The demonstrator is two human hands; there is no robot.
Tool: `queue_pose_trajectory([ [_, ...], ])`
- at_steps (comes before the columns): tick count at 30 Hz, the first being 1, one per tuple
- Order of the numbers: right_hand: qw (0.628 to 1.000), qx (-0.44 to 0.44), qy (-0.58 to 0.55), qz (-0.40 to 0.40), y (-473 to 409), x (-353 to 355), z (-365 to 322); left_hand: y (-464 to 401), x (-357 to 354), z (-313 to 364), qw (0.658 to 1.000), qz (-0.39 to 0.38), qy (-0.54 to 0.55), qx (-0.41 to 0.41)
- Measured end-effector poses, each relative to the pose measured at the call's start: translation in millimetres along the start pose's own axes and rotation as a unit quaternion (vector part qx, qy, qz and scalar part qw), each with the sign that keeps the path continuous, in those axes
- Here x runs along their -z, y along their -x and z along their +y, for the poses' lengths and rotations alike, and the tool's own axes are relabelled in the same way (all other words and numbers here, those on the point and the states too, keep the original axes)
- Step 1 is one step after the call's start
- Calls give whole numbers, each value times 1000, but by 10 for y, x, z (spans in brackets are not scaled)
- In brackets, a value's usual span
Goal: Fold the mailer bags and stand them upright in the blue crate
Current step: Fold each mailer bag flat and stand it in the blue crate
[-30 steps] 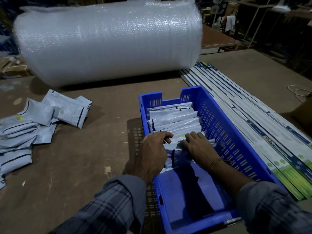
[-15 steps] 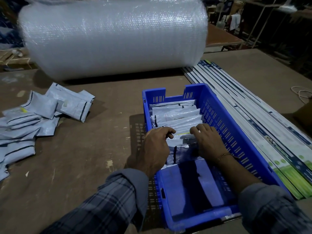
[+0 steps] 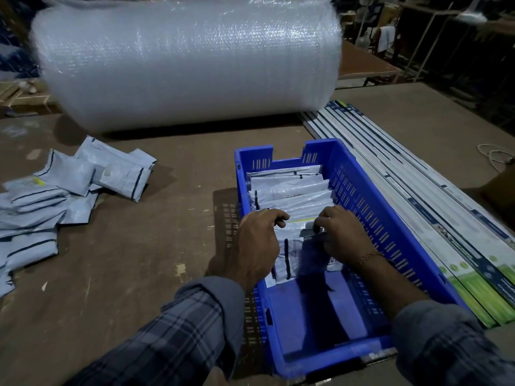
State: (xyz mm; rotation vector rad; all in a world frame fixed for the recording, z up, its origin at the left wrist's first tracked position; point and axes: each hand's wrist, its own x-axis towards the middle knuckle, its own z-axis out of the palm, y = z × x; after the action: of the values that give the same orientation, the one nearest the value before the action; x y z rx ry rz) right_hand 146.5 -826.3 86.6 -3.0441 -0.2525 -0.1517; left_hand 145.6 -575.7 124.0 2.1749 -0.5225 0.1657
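Item 1. Loose mailer bags [image 3: 50, 201]: a grey-white heap with dark stripes lay flat on the brown desk [image 3: 156, 235] at the far left, well apart from the crate; several overlapped, two lay at the heap's far right edge.

Item 2. Bubble-wrap roll [image 3: 184, 59]: one large roll lay on its side across the far part of the desk, behind both heap and crate.

Item 3. Left hand [image 3: 257, 243]: it came from a plaid sleeve [image 3: 178, 330] and rested at the crate's left wall, fingers curled down onto the top edges of the packed bags. The grip was bent over the bags' edges; whether it actually pinched one could not be told.

Item 4. Blue crate [image 3: 367, 207]: a slotted plastic crate stood on the desk right of centre, long axis running near to far. Folded mailer bags [image 3: 292, 190] stood upright in a row filling its far half; the near half showed bare blue floor in shadow.

Item 5. Right hand [image 3: 344, 235]: wearing a thin gold bracelet [image 3: 367, 256], it lay over the nearest bags in the row, fingers curled and pinching the top edge of a bag just beside the left hand.

Item 6. Long printed boxes [image 3: 434, 218]: several white, blue and green ones lay flat side by side along the crate's right.

Item 7. White cord [image 3: 496, 157]: a small coil lay at the far right of the desk.
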Motion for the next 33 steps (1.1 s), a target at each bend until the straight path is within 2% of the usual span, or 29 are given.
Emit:
queue_pose_trajectory([
  [4, 999, -9, -26, 18, 20, 60, 20, 84, 73, 24, 998, 64, 5, -4],
  [7, 996, -18, -53, 67, 21, 180, -36, 226, 260, -163, 993, 104, -29, 38],
  [11, 986, -14, -103, 128, -29, 429, -443, 525, 667, -927, 979, 78, -162, 93],
  [13, 985, 18, -124, 118, -92, 542, -829, 723, 912, -1362, 969, 81, -193, 131],
  [17, 982, 88, -136, 99, -252, 724, -1656, 1219, 1405, -2139, 934, 73, -234, 260],
  [21, 975, 136, -157, 75, -426, 741, -2337, 1715, 1963, -2608, 899, 31, -286, 329],
  [24, 974, 144, -167, 49, -533, 637, -2784, 2055, 2289, -3199, 893, -53, -283, 345],
  [26, 974, 149, -168, 34, -599, 518, -3061, 2191, 2496, -3548, 878, -72, -318, 351],
  [28, 974, 149, -168, 10, -679, 378, -3307, 2197, 2710, -3551, 876, -57, -326, 352],
  [29, 974, 145, -172, -3, -727, 304, -3418, 2156, 2817, -3439, 877, -75, -312, 358],
  [32, 972, 131, -190, -35, -922, 41, -3722, 1913, 3128, -3289, 888, -126, -320, 305],
  [33, 972, 124, -192, -46, -1004, -64, -3828, 1807, 3237, -3208, 877, -158, -320, 323],
])
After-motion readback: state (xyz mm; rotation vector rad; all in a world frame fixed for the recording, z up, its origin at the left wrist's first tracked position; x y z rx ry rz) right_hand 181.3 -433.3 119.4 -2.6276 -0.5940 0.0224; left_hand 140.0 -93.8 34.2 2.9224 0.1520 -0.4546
